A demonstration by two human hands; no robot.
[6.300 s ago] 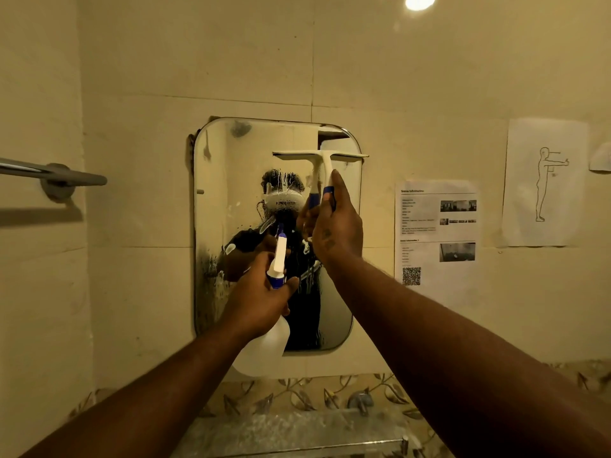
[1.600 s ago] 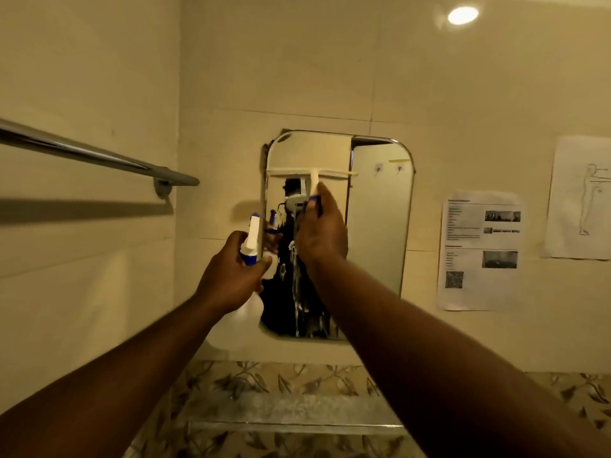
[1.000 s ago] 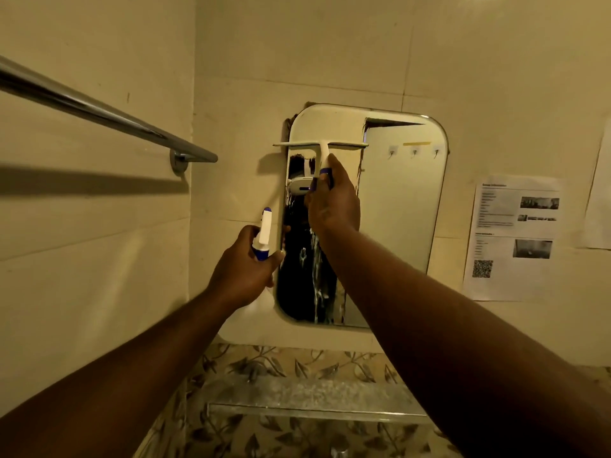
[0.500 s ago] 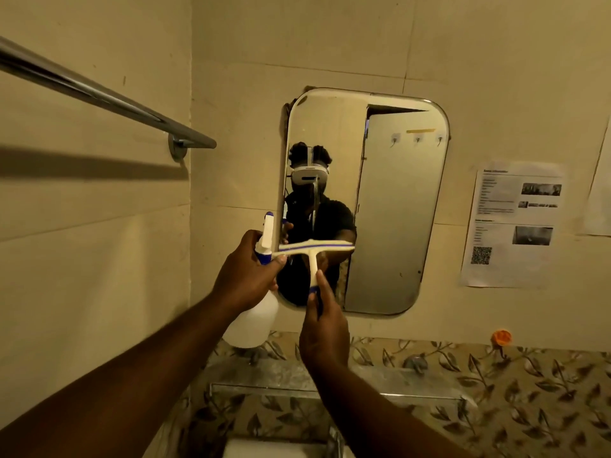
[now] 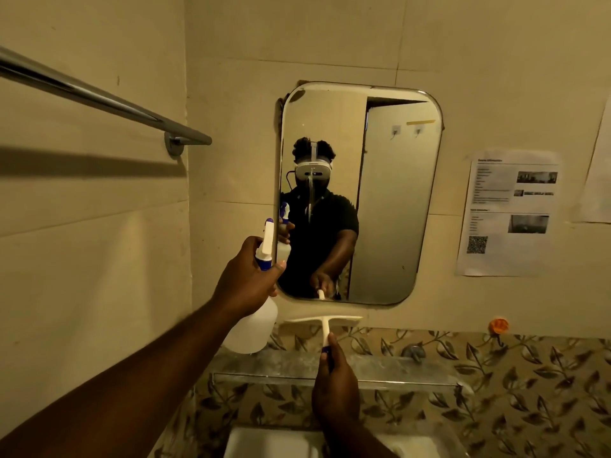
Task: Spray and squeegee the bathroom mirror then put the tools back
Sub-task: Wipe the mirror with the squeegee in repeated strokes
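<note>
A rounded rectangular mirror hangs on the tiled wall straight ahead. My left hand grips a translucent spray bottle with a white and blue trigger head, held at the mirror's lower left corner. My right hand holds the blue-ended handle of a white squeegee. Its blade lies level against the wall just below the mirror's bottom edge. A thin streak of liquid runs down the glass near the left side.
A glass shelf runs under the mirror, above a white sink. A metal towel bar juts out at the upper left. Printed sheets hang on the wall to the right, and an orange knob sits below them.
My right hand has drawn the squeegee down the left part of the mirror, from near the top to below the bottom edge. The left hand kept the bottle beside the mirror.
</note>
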